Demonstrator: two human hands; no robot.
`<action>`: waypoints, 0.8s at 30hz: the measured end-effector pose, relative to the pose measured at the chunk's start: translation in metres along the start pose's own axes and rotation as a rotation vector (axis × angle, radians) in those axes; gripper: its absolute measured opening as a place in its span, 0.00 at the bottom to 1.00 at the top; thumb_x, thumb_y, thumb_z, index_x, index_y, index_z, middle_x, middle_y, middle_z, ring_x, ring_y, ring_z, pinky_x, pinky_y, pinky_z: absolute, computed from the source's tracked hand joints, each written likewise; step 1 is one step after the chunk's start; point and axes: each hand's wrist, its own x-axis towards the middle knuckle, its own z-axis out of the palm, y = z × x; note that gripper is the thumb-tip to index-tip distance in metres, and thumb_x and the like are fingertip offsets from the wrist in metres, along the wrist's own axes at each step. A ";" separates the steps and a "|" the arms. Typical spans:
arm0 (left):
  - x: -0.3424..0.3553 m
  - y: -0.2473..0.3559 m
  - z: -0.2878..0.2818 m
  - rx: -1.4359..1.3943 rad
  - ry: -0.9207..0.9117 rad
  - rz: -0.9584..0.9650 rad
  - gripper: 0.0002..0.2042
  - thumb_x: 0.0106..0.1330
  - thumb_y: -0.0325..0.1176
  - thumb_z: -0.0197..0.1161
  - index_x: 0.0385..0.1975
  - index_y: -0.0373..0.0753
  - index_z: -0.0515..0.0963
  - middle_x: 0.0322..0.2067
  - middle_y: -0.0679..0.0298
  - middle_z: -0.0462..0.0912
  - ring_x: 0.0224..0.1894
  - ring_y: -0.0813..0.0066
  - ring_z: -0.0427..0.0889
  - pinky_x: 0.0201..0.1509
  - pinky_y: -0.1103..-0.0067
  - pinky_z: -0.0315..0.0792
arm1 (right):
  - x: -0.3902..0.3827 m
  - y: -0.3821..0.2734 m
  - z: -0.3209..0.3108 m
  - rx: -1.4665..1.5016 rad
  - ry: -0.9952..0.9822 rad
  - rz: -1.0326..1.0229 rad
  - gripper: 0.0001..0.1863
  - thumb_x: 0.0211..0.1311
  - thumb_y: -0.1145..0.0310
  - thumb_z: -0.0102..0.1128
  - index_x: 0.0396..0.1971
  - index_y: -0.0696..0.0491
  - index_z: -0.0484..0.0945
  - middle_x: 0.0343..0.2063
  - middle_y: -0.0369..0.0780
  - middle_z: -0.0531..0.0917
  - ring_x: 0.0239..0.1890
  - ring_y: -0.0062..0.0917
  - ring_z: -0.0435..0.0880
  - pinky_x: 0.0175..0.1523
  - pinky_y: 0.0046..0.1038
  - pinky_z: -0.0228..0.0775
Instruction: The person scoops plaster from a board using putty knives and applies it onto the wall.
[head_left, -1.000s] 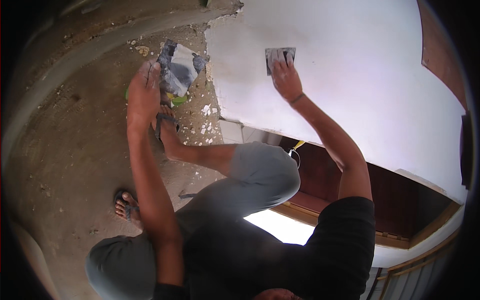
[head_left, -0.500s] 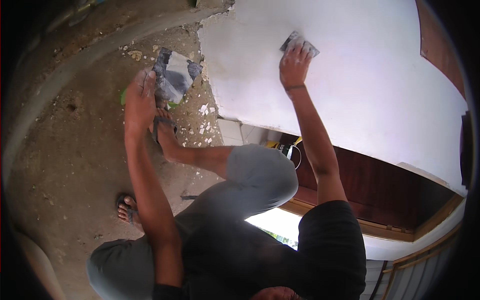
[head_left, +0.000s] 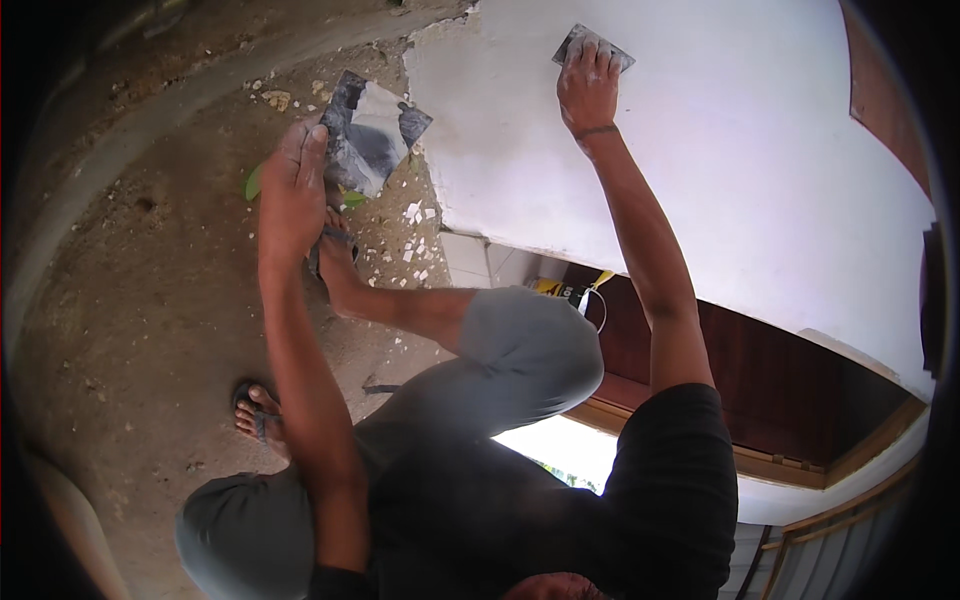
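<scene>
Left hand (head_left: 292,195) gripping flat grey square plaster board (head_left: 370,132) smeared with grey-white paste, fingers clenched along its near-left edge, board tilting out over bare brown dirt ground (head_left: 130,300). Right hand (head_left: 587,85) pressing small flat grey metal trowel blade (head_left: 590,42) flat against white plastered wall (head_left: 720,150), fingers spread over the blade, grasping it, blade sitting far up the wall near the top edge of view.

Surrounding: white plaster chips (head_left: 412,240) scattering on the ground just below the wall's ragged left edge, near bare foot in dark sandal (head_left: 335,255). Green leaf (head_left: 253,182) lying just left of the left wrist. Other sandalled foot (head_left: 258,410) resting nearer, well apart from the wall. Bent knee in grey trousers (head_left: 520,350) sitting between the two arms, blocking view of the wall's base. Dark red-brown wooden panel (head_left: 780,370) running under the wall to the right, with a yellow-and-black tag on a thin wire loop (head_left: 580,292) hanging beside the knee. Concrete kerb (head_left: 150,110) curving across far left.

Versus half a second earlier: right hand and blade shifting slightly farther up the wall, arm stretching straighter; left hand and board staying in about the same spot.
</scene>
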 end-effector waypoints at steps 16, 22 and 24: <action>-0.007 0.008 -0.005 0.141 0.058 0.028 0.16 0.73 0.39 0.49 0.49 0.32 0.75 0.31 0.68 0.79 0.30 0.86 0.71 0.32 0.85 0.68 | 0.023 -0.031 0.032 0.056 0.184 -0.022 0.16 0.54 0.65 0.54 0.39 0.59 0.79 0.41 0.45 0.76 0.45 0.38 0.71 0.57 0.44 0.58; -0.003 -0.003 -0.001 0.137 0.079 0.171 0.16 0.73 0.39 0.49 0.48 0.32 0.75 0.31 0.70 0.78 0.32 0.87 0.70 0.36 0.85 0.67 | -0.104 -0.099 0.074 0.288 -0.147 -0.143 0.19 0.55 0.67 0.51 0.42 0.64 0.77 0.45 0.46 0.76 0.48 0.37 0.71 0.62 0.45 0.55; -0.001 -0.001 -0.008 0.163 0.097 0.207 0.16 0.73 0.39 0.49 0.48 0.32 0.75 0.31 0.70 0.77 0.32 0.87 0.70 0.36 0.85 0.67 | -0.158 -0.130 0.052 0.214 -0.382 -0.369 0.20 0.56 0.67 0.50 0.45 0.64 0.77 0.45 0.46 0.76 0.51 0.36 0.70 0.65 0.46 0.51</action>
